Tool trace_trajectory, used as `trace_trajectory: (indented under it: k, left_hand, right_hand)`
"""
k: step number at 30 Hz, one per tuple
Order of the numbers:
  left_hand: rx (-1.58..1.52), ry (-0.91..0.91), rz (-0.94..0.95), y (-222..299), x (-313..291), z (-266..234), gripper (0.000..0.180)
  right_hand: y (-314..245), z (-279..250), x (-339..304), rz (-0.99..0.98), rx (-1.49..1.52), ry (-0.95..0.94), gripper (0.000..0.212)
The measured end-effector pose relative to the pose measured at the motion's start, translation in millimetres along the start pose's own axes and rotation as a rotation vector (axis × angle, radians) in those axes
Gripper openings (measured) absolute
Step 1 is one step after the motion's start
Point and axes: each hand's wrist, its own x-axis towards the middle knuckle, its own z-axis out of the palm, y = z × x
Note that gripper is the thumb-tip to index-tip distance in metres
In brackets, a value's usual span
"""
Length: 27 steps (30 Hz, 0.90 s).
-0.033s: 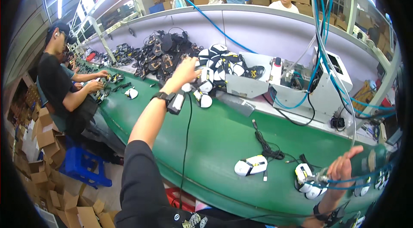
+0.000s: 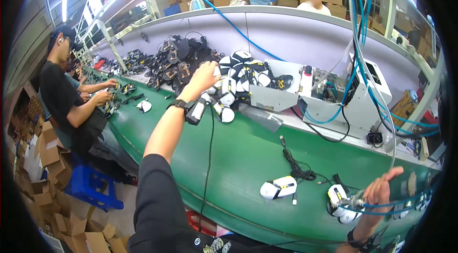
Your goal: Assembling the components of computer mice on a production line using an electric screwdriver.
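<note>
Two bare hands work over a green conveyor belt (image 2: 248,157), seen from above w/ a fisheye bend. Nearest, at the lower right, the right hand (image 2: 379,191) is at a metal nozzle on blue hoses (image 2: 396,201); fingers look loosely spread, but whether they actually clamp the nozzle can't be told. Just left of it sits a white-and-black computer mouse (image 2: 338,196) on the belt. Further left lies a second white mouse (image 2: 278,188), its black cable (image 2: 296,167) coiled just behind it.

Farther out, the left arm in a black sleeve, w/ a dark wristband, stretches across the belt. The left hand (image 2: 204,77) is closed over something at the edge of a pile of white-and-black mice (image 2: 241,74) on the far ledge — the held item is hidden. A mouse (image 2: 195,112) hangs beside the wrist, its cord trailing down.

Beyond, a grey-white machine (image 2: 362,95) w/ blue tubing sits right. At far left a person in black (image 2: 59,95) works at the belt.
</note>
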Motion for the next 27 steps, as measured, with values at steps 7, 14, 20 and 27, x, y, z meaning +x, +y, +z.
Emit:
trace_trajectory:
  k: [7,14,20,27]
  left_hand:
    - [0.208,-0.121,0.094,-28.4,72.6,61.8,0.070]
    - [0.145,-0.156,0.025,-44.2,90.4,115.5,0.075]
    - [0.175,-0.105,0.074,-54.8,106.3,122.0,0.054]
    - [-0.179,0.531,-0.219,-50.4,113.0,49.1,0.038]
  right_hand:
    - [16.8,-11.3,-12.4,-0.066,-0.206,0.040,0.016]
    - [16.9,-56.3,-40.0,-0.004,-0.208,0.302,0.056]
    - [19.1,-21.1,-33.8,-0.010,-0.237,0.246,0.034]
    - [15.4,11.7,-25.4,-0.039,-0.177,0.119,0.013]
